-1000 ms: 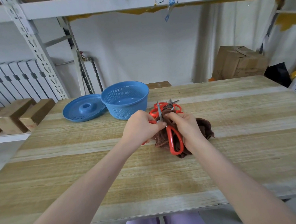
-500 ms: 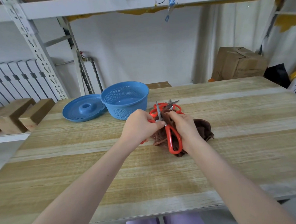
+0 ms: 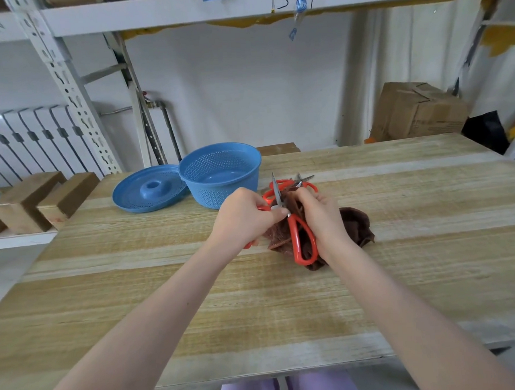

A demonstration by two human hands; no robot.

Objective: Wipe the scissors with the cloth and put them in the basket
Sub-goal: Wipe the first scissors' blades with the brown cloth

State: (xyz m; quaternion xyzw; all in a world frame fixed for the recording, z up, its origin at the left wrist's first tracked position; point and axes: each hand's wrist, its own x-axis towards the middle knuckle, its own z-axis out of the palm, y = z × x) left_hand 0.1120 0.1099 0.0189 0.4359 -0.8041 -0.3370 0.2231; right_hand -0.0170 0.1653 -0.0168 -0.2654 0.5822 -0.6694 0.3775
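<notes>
Wiping underway | left grip point(image 3: 245, 216) is pinching red-handled steel scissors point(image 3: 293, 233) at the pivot, steadying them above the wooden desk point(image 3: 285, 297) | right grip point(image 3: 321, 215) is pinching brown fabric cloth point(image 3: 354, 224) round a blade to clean it | blue perforated plastic basket point(image 3: 220, 193) is standing just behind

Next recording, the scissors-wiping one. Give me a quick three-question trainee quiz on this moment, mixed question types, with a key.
1. The left hand grips: A) the scissors by a red handle B) the basket's rim C) nothing.
2. True or false: the scissors are already in the blue basket.
3. Fill in: the right hand presses a brown ___ round the blade.
Key: 1 A; 2 false; 3 cloth.
</notes>
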